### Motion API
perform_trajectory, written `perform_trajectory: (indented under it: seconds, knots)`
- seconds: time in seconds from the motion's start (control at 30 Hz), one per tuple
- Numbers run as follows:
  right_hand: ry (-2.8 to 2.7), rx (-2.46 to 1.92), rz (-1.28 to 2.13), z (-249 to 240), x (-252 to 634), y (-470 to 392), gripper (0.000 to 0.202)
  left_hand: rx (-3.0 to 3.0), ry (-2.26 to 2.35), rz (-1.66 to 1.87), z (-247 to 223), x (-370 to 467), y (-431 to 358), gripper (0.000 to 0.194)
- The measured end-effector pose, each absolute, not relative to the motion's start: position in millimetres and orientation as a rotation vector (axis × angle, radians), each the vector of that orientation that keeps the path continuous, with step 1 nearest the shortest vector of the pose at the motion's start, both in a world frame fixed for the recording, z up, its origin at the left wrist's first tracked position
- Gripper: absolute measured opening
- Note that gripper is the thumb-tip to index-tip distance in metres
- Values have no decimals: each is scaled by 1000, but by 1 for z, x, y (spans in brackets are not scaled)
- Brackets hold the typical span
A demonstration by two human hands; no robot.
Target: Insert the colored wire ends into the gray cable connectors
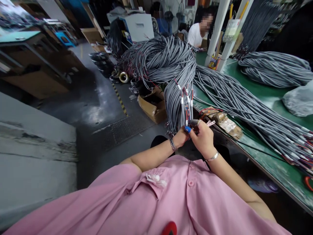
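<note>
My left hand (181,137) is closed round the lower part of a grey cable (183,112) in front of my chest. My right hand (204,139) is pinched together beside it, with a blue cover on its thumb and a dark grey cover on a finger. A small pale flat piece (210,123) sticks out by the right fingers; what it belongs to is hidden. Just above both hands, several cable ends with white sleeves (187,99) and thin red, blue and black wires stand up. A large bundle of grey cables (168,58) hangs behind them.
The green workbench (266,98) runs along the right, bearing more grey cables (234,94), a taped wooden block (230,125) and a plastic bag (299,99). An open cardboard box (156,111) sits on the floor. A person in white (195,34) is beyond the bench.
</note>
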State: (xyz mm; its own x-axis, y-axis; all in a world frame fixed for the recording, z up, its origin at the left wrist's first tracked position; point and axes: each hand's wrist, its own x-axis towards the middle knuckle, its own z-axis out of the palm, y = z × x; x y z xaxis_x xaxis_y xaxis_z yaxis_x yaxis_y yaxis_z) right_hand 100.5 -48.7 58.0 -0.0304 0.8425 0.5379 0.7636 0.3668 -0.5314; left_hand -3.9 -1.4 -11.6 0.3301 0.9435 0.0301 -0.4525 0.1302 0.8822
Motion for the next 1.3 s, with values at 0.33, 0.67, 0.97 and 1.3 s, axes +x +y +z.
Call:
perform_trajectory:
  seconds: [0.33,0.67,0.97,1.3]
  knots:
    - [-1649,-1298,442,49,102,-50,16,1111,623,1050,-16,-4,-5,41]
    - [-1425,-975,862,16,115,-75,17,1148,390,861,-32,-40,0,57]
    - [-1604,-935,1289,5,131,-86,16,843,498,1033,-6,-52,2,38]
    - [-1464,-1308,1089,-53,187,-76,23,1003,651,1109,-2,-89,5,25]
